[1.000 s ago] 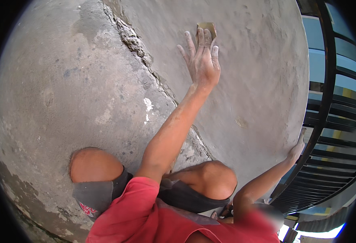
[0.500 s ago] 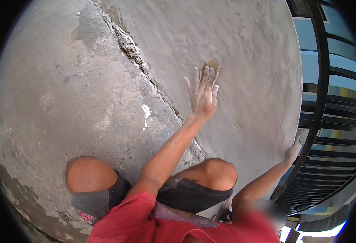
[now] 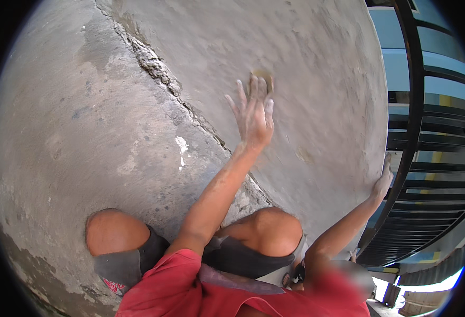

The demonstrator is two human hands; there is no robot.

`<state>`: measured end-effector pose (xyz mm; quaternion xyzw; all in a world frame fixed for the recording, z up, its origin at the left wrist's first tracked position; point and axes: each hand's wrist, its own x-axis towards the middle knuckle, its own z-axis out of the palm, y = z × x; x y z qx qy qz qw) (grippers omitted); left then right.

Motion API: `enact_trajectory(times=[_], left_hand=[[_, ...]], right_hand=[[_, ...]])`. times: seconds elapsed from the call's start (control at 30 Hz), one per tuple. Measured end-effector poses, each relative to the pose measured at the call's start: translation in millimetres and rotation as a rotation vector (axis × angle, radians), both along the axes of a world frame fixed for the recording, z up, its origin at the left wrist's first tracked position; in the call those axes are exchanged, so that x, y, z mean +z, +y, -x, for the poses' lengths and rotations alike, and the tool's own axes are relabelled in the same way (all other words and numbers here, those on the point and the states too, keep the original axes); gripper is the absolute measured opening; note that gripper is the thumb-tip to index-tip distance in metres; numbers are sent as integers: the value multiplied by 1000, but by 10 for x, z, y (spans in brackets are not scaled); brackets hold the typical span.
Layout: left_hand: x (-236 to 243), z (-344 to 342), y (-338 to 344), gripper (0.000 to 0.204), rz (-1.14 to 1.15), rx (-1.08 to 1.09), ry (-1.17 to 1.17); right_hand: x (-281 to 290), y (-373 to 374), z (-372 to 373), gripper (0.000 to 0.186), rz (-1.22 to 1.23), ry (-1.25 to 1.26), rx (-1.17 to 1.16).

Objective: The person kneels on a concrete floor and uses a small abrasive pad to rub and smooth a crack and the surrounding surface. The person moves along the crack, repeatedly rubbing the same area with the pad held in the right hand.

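A piece of tan sandpaper (image 3: 261, 74) lies on a smooth grey plastered surface (image 3: 327, 95), pinned there under the middle fingers of my left hand (image 3: 253, 119). The fingers are dusted white, and the little finger and thumb stand apart from the rest. Part of the sheet is covered by the fingers and slightly blurred. Over on the right, my right hand (image 3: 383, 184) grips the outer edge of the plastered surface, close to a black metal railing. Its fingertips curl partly out of sight.
A rough, broken seam (image 3: 158, 68) runs diagonally between the plaster and a stained concrete surface (image 3: 84, 137) on the left. Both my knees are bent near the lower edge. The black railing (image 3: 417, 105) curves down the right side. Part of another person shows low behind my right arm.
My left hand has slid up and slightly left across the plaster, with the sandpaper under its fingers. My right hand keeps its hold on the edge. The whole view has shifted slightly.
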<state>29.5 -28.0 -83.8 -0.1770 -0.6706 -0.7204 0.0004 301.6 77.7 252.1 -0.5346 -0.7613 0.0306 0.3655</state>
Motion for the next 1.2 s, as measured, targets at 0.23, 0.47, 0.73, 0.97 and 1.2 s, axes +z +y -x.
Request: enact_trajectory(times=[0.23, 0.47, 0.73, 0.97, 1.2], left_hand=[[-56, -647, -34, 62, 1, -158, 0], [193, 171, -62, 64, -163, -2, -57], [429, 108, 39, 67, -152, 11, -131], [432, -858, 19, 76, -43, -159, -172], [422, -797, 266, 73, -202, -259, -460]], right_hand=[[10, 82, 5, 79, 20, 30, 25], [23, 144, -115, 77, 10, -16, -17], [-28, 79, -73, 70, -31, -36, -76], [103, 4, -74, 69, -44, -197, -86], [273, -242, -4, 71, 6, -142, -56]])
